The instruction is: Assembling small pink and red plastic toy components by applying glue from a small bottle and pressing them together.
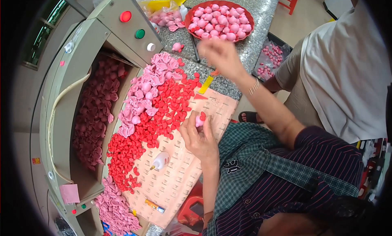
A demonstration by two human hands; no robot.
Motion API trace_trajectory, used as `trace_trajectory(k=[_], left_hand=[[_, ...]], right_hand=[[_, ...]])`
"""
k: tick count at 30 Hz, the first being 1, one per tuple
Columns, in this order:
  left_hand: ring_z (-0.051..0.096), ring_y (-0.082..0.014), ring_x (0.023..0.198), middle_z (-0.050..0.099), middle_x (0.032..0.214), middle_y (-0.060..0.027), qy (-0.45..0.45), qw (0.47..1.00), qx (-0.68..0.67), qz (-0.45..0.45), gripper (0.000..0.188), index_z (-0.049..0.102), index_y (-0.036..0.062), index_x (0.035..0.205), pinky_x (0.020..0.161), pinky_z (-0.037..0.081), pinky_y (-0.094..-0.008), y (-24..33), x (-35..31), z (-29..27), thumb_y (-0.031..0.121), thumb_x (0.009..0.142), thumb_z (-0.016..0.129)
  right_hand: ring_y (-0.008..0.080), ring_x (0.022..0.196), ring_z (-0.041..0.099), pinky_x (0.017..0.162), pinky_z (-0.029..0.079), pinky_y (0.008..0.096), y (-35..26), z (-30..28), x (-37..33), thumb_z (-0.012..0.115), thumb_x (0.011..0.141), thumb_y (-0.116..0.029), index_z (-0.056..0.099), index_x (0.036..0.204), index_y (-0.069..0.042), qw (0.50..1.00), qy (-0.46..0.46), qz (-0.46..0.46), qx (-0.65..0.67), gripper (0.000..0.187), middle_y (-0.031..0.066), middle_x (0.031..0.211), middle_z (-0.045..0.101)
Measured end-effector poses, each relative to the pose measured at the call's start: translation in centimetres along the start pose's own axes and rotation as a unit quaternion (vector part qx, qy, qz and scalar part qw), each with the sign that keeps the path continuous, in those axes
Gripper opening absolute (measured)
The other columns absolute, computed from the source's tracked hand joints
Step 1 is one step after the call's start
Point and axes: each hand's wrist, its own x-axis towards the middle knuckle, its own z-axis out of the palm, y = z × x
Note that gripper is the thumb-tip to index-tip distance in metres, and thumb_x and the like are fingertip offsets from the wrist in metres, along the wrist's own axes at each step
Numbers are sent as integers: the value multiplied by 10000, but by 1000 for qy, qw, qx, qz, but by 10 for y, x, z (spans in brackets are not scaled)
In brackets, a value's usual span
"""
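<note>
Over the patterned sheet's wearer-side edge, left hand (199, 141) had a small pink balloon-like figure (199, 122) pinched between thumb and fingers, its red piece (203, 116) uppermost; fingers sat low around the body, probably to leave that top piece exposed. Right hand (223, 60) was raised just short of the red fluted bowl (251, 27), motion-blurred; fingers looked bent, but couldn't tell whether it carried anything. Patterned sheet (175, 183) covered part of the granite table (226, 83), likely to protect the stone. Loose red pieces (128, 154) lay heaped along its far edge, with limp pink skins (139, 95) just behind them against the beige cabinet (122, 34), presumably to stay within easy reach. White squeeze bottle (162, 159) was on the bare part of the sheet near left hand, nozzle pointing away from the wearer, probably for quick pickup; fill level not readable. Blue-and-yellow tube (155, 206) lay near the sheet's left end. Containers: bowl, near the table's wearer-side edge on the right, was piled with rounded pink figures with red bits; clear plastic bag (166, 16) beside it held more pink pieces; open-fronted cabinet held a deep, shaded heap of limp pink skins; below the table edge, clear plastic liner (263, 64) held scattered pink and red pieces.
</note>
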Motion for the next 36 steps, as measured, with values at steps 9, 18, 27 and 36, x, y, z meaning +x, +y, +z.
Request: trace_trajectory(k=[9, 18, 27, 36], left_hand=[[618, -190, 917, 588, 1107, -130, 7, 999, 5, 54, 369, 603, -53, 1199, 740, 533, -279, -3, -2, -9, -39, 853, 731], [635, -154, 831, 629, 1098, -130, 60, 955, -275, -97, 378, 621, -33, 1198, 672, 543, -254, -11, -12, -3, -31, 841, 747], [626, -187, 968, 594, 1199, -146, 7, 978, -192, -76, 328, 628, -5, 1260, 734, 536, -258, -3, -3, -14, -8, 932, 635], [615, -253, 1073, 602, 1209, -166, -37, 997, -73, -5, 298, 646, 0, 1248, 937, 491, -348, -8, -3, -18, -20, 974, 533]], right_hand=[[82, 930, 638, 802, 540, 230, 7, 33, -106, 654, 955, -96, 624, 1261, 23, 927, -285, 63, 234, 330, 50, 1031, 689], [176, 1193, 588, 1036, 476, 336, 23, 42, -125, 598, 976, -70, 570, 1319, 34, 850, -236, 227, 414, 360, 112, 1283, 609], [202, 1236, 566, 1058, 478, 346, 23, 45, -127, 643, 919, 22, 530, 1352, 37, 877, -229, 146, 397, 447, 124, 1356, 550], [171, 1159, 597, 994, 502, 307, 17, 53, -140, 642, 908, 57, 550, 1307, 39, 918, -192, 59, 342, 409, 103, 1272, 585]])
